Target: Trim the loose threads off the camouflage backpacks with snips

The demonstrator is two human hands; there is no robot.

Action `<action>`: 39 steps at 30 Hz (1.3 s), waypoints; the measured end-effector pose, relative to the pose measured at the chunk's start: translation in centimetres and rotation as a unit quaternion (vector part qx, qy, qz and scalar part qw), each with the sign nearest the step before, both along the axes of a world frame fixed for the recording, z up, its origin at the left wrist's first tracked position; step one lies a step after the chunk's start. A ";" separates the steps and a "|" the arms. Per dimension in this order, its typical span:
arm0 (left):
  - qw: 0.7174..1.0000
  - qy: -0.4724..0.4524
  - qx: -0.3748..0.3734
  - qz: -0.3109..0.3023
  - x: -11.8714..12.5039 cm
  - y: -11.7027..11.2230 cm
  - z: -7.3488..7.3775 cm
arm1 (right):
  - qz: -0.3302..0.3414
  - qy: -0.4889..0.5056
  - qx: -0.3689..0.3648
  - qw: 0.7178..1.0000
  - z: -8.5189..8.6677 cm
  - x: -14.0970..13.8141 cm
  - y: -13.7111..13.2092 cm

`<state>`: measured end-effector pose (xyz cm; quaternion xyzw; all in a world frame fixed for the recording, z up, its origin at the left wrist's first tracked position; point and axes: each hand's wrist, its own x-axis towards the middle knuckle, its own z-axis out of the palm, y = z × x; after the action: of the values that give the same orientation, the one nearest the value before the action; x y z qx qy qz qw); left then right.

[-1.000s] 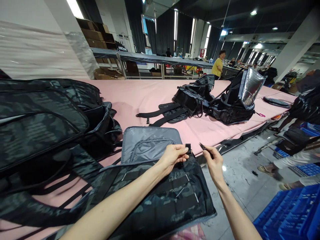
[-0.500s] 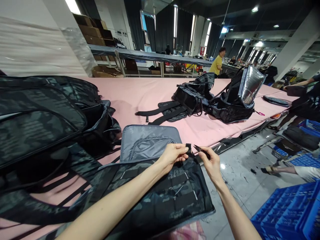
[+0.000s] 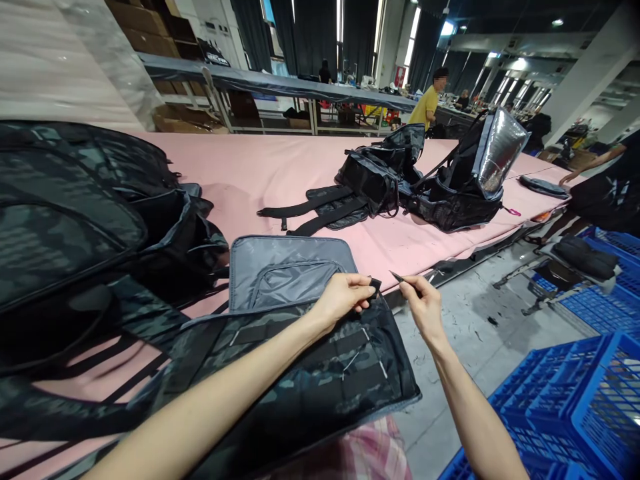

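Note:
A dark camouflage backpack (image 3: 320, 383) lies at the near edge of the table, partly over my lap. My left hand (image 3: 345, 299) is closed in a pinch on a black webbing tab (image 3: 375, 287) at the bag's far right corner. Just to the right, my right hand (image 3: 424, 308) grips small black pointed snips (image 3: 397, 276), the tip directed toward the tab but apart from it. Loose white threads (image 3: 356, 357) show on the bag's webbing rows. Behind the left hand spreads a grey-lined flap (image 3: 290, 248).
More camouflage bags (image 3: 75, 220) pile up at the left of the pink-covered table (image 3: 225, 160). Open black bags (image 3: 450, 207), one with silver lining, stand farther back. Blue crates (image 3: 565, 393) sit on the floor at right. A person in yellow (image 3: 425, 107) is beyond the table.
My view has shifted, moving the scene slightly left and up. The tab tilts more to the right, and the snips stand a little farther from it. Both hands keep their hold.

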<state>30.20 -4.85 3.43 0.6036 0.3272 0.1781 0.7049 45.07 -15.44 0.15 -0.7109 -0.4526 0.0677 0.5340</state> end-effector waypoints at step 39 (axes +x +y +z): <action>0.928 0.122 0.285 -0.205 -0.5 -0.2 -2.6 | 0.129 0.064 -0.086 0.986 -1.1 -0.8 -1.6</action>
<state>29.74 -5.05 0.87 0.8499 0.2152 0.0401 0.4793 44.23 -17.08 -0.93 -0.6841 -0.4979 0.2202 0.4854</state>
